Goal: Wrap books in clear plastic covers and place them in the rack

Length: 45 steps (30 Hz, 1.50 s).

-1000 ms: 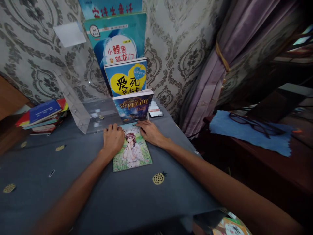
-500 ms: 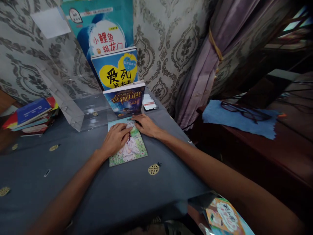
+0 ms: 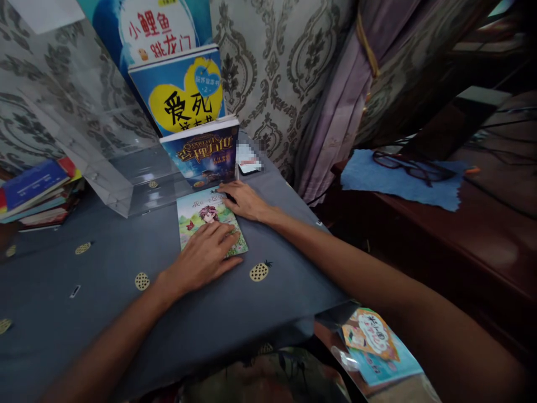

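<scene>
A small picture book (image 3: 193,212) with a drawn child on its cover lies flat on the cloth-covered table. Across its lower part rests my left hand (image 3: 208,251), palm down with the fingers stretched out. My right hand (image 3: 245,200) touches the top right corner of the same book, its fingers loosely extended and the thumb apart. Right behind the book rises a clear stepped display stand (image 3: 115,187). On its tiers lean a dark blue book (image 3: 205,159), a blue and yellow book (image 3: 159,92) and a large teal book (image 3: 113,28).
A stack of books (image 3: 39,187) sits at the left. Beside the stand lies a phone (image 3: 249,162). At the right, glasses (image 3: 413,166) rest on a blue cloth (image 3: 364,179). Another book (image 3: 381,347) is below the table's front edge. Patterned wallpaper (image 3: 285,73) and a tied curtain (image 3: 335,112) are behind.
My left hand has slid down the picture book toward me, uncovering the drawn child and title. My right hand stays by the top corner. The view has tilted slightly downward.
</scene>
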Available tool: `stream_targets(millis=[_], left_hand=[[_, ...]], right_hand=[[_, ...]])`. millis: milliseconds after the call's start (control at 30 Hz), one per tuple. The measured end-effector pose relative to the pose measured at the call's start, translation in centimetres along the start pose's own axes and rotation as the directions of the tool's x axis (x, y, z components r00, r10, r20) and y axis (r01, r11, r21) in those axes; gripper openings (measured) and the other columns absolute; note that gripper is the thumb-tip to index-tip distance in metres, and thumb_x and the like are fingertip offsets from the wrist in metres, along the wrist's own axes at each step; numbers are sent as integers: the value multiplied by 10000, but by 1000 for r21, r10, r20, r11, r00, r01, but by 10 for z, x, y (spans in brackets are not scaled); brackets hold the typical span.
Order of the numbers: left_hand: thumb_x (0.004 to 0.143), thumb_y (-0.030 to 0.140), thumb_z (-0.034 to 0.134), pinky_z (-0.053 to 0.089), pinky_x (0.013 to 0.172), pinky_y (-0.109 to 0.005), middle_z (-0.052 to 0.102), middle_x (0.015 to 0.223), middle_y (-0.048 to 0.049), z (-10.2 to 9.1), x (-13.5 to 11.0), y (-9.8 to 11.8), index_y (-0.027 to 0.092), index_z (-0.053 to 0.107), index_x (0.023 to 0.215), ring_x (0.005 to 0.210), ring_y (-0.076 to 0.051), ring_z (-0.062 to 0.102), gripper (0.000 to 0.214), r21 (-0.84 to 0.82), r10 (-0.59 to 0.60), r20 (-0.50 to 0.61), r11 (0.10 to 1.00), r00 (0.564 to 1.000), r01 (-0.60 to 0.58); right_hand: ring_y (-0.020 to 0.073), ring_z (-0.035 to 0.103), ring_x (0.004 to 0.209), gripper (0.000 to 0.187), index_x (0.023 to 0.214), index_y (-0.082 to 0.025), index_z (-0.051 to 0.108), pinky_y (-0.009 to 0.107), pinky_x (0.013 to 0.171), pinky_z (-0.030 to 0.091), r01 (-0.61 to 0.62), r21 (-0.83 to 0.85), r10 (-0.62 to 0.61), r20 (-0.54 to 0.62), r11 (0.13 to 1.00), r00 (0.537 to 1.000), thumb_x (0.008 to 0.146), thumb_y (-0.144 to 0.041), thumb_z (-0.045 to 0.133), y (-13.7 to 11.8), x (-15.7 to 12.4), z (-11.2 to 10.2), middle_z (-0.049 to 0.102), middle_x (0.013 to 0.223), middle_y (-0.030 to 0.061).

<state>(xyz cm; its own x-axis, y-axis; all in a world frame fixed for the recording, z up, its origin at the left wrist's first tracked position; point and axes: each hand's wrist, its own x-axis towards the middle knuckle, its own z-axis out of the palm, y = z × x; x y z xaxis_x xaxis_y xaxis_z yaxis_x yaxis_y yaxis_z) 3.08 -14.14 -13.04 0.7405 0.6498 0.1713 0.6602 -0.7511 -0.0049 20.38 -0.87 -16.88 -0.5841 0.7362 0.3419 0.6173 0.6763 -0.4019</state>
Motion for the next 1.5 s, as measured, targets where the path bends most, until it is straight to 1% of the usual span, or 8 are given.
stream_targets(millis=[200,400,633,767,1033,1167,1333,1500], left_hand=[[1026,358,436,535,907,-409,696,1160,-139,3,1,5,111,644,1141,1064,-255,632,343,148,73,-89,987,993,-60],[1036,285,401,552,784,-385,727,1055,-139,3,2,7,80,668,1068,948,-250,662,339,227,144,-138,968,980,-110],[1027,230,405,550,723,-364,734,1010,-127,1,3,5,91,674,1040,897,-235,669,303,224,161,-160,967,974,-122],[1023,258,426,554,707,-351,738,985,-110,1,4,5,95,677,1020,868,-227,669,299,228,176,-186,965,967,-132],[999,315,508,554,721,-358,731,1005,-115,8,2,4,92,668,1038,887,-233,656,277,198,156,-222,974,963,-112],[1001,317,506,550,744,-364,723,1028,-120,8,1,4,98,668,1032,909,-233,649,274,181,142,-220,978,965,-103],[995,305,516,550,734,-356,720,1033,-110,8,1,4,109,667,999,904,-227,645,247,192,145,-222,976,964,-103],[1000,284,501,553,804,-373,703,1068,-122,8,-1,8,114,654,1035,965,-235,643,232,213,140,-175,972,975,-101]], right_hand=[[272,591,1213,329,1222,-121,677,441,1061,443,23,30,-21,-51,999,998,920,-162,553,-6,-17,-2,680,1306,135],[221,651,1072,333,1134,-204,736,406,977,491,0,254,22,-85,967,996,884,-98,543,-20,-55,-15,755,1128,58],[158,699,854,304,1134,-174,725,321,840,532,-97,584,164,-63,806,984,925,-180,504,-33,-82,-26,781,891,29],[138,696,736,310,1150,-143,710,281,745,534,-139,668,200,-16,731,980,929,-204,503,-38,-91,-26,760,789,19],[152,640,775,270,1089,-190,734,299,766,500,62,499,9,-140,864,990,953,-187,501,-53,-110,-37,723,767,20],[159,595,743,258,1093,-176,719,310,734,478,191,302,-140,-183,934,973,954,-178,501,-54,-112,-35,678,772,33],[167,575,741,256,1075,-165,694,307,708,451,304,136,-276,-191,943,942,939,-139,478,-52,-112,-32,656,758,35],[163,578,733,251,1052,-156,689,299,705,449,326,96,-303,-197,940,932,938,-130,467,-51,-113,-33,667,765,41]])
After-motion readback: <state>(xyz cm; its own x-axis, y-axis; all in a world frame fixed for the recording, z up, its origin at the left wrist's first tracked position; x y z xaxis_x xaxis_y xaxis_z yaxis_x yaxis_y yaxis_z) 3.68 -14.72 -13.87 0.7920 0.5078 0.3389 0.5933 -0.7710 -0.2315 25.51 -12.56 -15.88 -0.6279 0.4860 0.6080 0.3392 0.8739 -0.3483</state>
